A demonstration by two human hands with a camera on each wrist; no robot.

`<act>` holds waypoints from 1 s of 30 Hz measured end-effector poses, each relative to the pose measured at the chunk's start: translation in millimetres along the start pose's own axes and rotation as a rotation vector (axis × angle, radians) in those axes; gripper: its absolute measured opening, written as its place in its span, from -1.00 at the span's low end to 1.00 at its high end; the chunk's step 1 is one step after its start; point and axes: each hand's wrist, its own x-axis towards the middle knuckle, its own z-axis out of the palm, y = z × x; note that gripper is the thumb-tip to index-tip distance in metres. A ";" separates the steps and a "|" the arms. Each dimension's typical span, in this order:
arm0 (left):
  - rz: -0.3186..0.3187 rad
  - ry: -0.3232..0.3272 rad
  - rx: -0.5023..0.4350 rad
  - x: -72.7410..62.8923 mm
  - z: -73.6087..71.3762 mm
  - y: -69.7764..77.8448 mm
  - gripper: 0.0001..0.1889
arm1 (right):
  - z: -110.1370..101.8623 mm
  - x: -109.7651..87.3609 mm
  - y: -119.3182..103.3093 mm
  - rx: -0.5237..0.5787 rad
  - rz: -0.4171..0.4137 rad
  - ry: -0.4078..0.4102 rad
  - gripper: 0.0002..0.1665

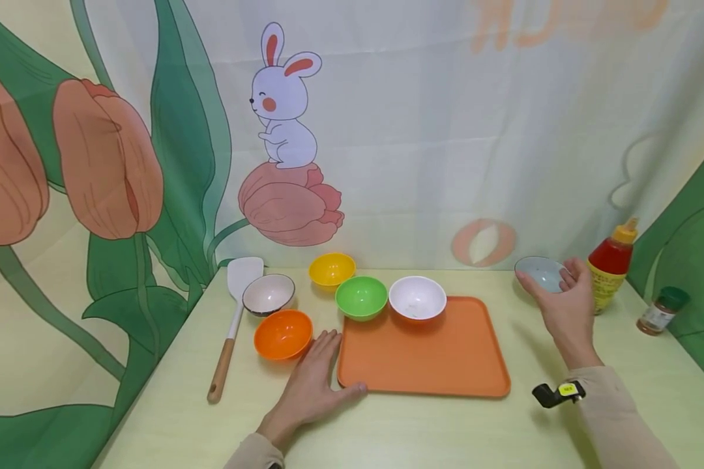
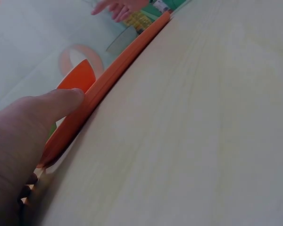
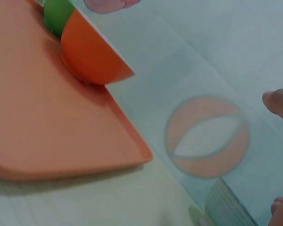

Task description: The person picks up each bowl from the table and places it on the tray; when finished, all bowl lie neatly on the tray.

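At the left front corner of the orange tray point(image 1: 425, 365) lies my left hand point(image 1: 309, 389), fingers extended along the side and thumb at the front rim. The left wrist view shows that thumb point(image 2: 61, 102) against the tray edge. My right hand point(image 1: 569, 319) hovers at the pale blue bowl point(image 1: 536, 272), thumb and fingers spread apart over its near side. In the right wrist view the thumb stands away from the ribbed bowl point(image 3: 226, 205). A white-lined bowl with an orange outside point(image 1: 418, 298) sits on the tray's back left part.
The green bowl point(image 1: 361, 298) overlaps the tray's back left corner. Left of it stand yellow point(image 1: 332, 270), orange point(image 1: 283, 334) and cream point(image 1: 268, 294) bowls, then a spatula point(image 1: 230, 345). A red sauce bottle point(image 1: 611, 264) and a green-capped jar point(image 1: 663, 311) stand at right.
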 end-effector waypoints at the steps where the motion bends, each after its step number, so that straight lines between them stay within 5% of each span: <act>1: 0.000 -0.001 0.000 0.1 -0.1 -0.1 0.20 | -0.9 1.2 3.9 -0.006 0.010 0.012 0.38; 19: 0.009 0.006 0.006 2.3 1.1 -1.0 0.21 | -4.2 13.5 47.2 -0.140 -0.093 0.121 0.24; 30: 0.001 0.000 0.005 0.9 -0.4 -0.5 0.21 | 2.9 26.2 63.9 -0.186 -0.101 0.075 0.25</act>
